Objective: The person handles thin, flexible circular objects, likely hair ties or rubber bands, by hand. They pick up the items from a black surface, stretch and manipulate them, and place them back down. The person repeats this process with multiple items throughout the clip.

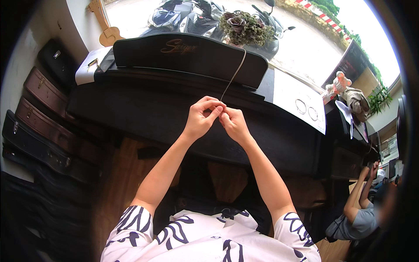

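Note:
Close together above the black piano's closed lid [144,105], my left hand [201,118] and my right hand [235,125] pinch the end of a thin, pale, wire-like string [233,77]. From the fingertips the string rises in a curve past the music stand [148,52] and bends over near its top. The exact point between the fingers is hidden by the fingertips. To the right, two coiled rings of similar thin string [301,106] lie on a white sheet [288,91].
Another white sheet [86,72] with a small metallic item lies at the piano's left end. A dried flower bouquet [244,27] stands behind the music stand. Instrument cases [43,126] line the left wall. At far right, another person [362,218] sits with raised hands.

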The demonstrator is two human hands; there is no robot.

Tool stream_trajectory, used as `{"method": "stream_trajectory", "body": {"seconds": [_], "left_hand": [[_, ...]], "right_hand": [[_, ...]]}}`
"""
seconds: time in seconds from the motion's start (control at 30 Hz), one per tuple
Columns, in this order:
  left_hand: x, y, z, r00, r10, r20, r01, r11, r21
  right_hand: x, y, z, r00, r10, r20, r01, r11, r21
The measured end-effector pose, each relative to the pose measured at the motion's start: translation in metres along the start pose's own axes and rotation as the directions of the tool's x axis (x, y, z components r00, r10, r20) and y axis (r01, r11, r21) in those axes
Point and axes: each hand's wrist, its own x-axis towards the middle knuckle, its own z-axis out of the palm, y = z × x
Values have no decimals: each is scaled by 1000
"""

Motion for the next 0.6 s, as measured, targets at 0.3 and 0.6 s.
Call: {"method": "stream_trajectory", "body": {"seconds": [0.3,0.6], "left_hand": [[10,-37,-6,950,71,-305,45,932,358],[10,-47,2,949,242,-203,-69,785,615]], "right_hand": [[-13,17,-7,932,-113,-345,39,976,-213],[-26,23,-15,882,-81,-465,23,991,-129]]}}
